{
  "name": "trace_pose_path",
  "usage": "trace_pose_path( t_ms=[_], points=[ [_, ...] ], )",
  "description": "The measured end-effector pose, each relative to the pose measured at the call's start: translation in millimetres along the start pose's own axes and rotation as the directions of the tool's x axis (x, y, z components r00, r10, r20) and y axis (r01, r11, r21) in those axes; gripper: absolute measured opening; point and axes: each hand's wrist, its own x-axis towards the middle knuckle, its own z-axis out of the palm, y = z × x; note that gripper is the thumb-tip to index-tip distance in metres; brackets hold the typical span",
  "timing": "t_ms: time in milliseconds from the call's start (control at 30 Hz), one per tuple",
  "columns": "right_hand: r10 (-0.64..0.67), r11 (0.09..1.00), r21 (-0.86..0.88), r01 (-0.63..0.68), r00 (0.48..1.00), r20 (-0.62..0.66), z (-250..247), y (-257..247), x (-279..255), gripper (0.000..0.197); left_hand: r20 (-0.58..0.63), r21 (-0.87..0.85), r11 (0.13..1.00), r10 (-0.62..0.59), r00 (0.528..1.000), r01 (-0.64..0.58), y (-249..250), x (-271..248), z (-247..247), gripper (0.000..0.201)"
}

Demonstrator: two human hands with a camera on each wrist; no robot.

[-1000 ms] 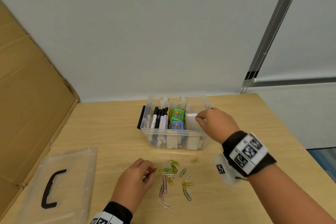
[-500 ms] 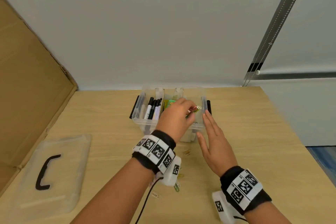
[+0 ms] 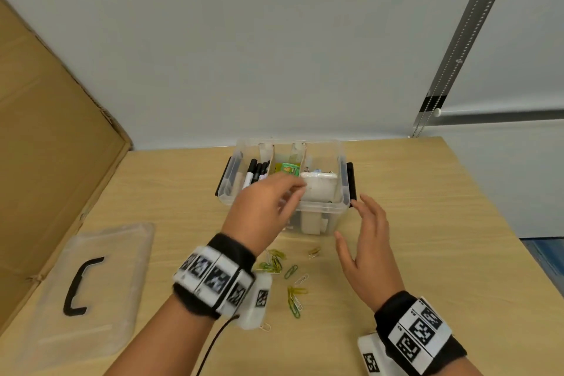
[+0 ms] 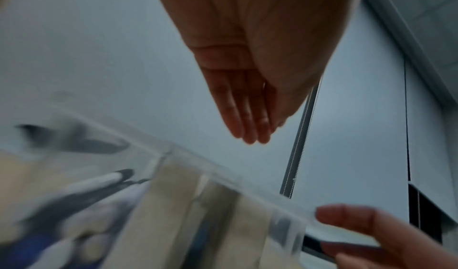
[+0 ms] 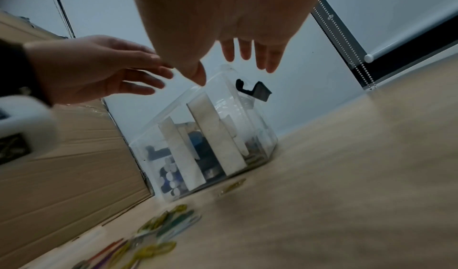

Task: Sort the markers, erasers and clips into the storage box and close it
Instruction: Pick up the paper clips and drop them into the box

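The clear storage box [image 3: 344, 192] stands open at the table's middle back. Black markers [image 3: 256, 170] fill its left compartment, green erasers [image 3: 288, 168] the middle one, and a white block [image 3: 319, 185] lies in the right one. My left hand [image 3: 270, 207] hovers over the box's front rim with fingers [image 4: 247, 120] straight and nothing in them. Beside the front right corner my right hand [image 3: 366, 238] is open, apart from the box [image 5: 210, 134]. Several coloured paper clips [image 3: 287, 272] lie on the table in front of the box, under my left wrist.
The clear lid [image 3: 100, 290] with a black handle [image 3: 81, 287] lies flat at the left front. A cardboard sheet [image 3: 45, 146] leans along the left side. Black latches [image 5: 252, 89] stick out from the box's ends. The table's edge [image 3: 503, 238] runs along the right.
My left hand carried clips from the table to the box's right side, and now it is open and empty. My right hand left the box and moved to its front right corner.
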Motion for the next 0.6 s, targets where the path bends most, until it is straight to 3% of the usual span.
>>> trace_pose_path(
  t_ms=[67,100,167,267,367,467,600],
  points=[
    [-0.022,0.999,-0.028,0.020,0.996,-0.085,1.8,2.8,-11.4,0.034,0.009,0.000,1.000,-0.015,1.000,0.015,-13.1,-32.9,-2.6,0.022],
    [-0.041,0.999,-0.038,0.038,0.997,-0.064,3.8,4.8,-15.9,0.027,0.041,0.018,0.999,-0.037,0.998,0.037,-22.8,-47.7,0.4,0.022],
    [-0.080,0.995,-0.049,0.085,0.992,0.096,10.0,6.2,-19.8,0.015,0.165,0.095,0.993,-0.088,0.982,0.073,-43.6,-71.3,11.7,0.023],
    [-0.126,0.972,-0.126,0.198,0.894,0.431,25.4,3.7,-13.0,0.031,0.409,0.192,0.980,-0.134,0.902,0.059,-69.3,-84.3,37.1,0.043],
    [-0.064,0.946,-0.211,0.244,0.783,0.619,40.1,-1.7,-0.7,0.053,0.512,0.224,0.975,-0.129,0.849,0.013,-80.1,-77.7,55.2,0.065],
    [-0.036,0.902,-0.308,0.304,0.763,0.646,44.2,-9.4,3.9,0.049,0.530,0.252,0.968,-0.132,0.838,-0.007,-83.1,-69.0,61.9,0.059],
    [-0.001,0.875,-0.379,0.303,0.782,0.623,45.0,-19.1,1.9,0.035,0.498,0.279,0.960,-0.139,0.856,-0.006,-82.7,-63.1,62.7,0.043]
  ],
)
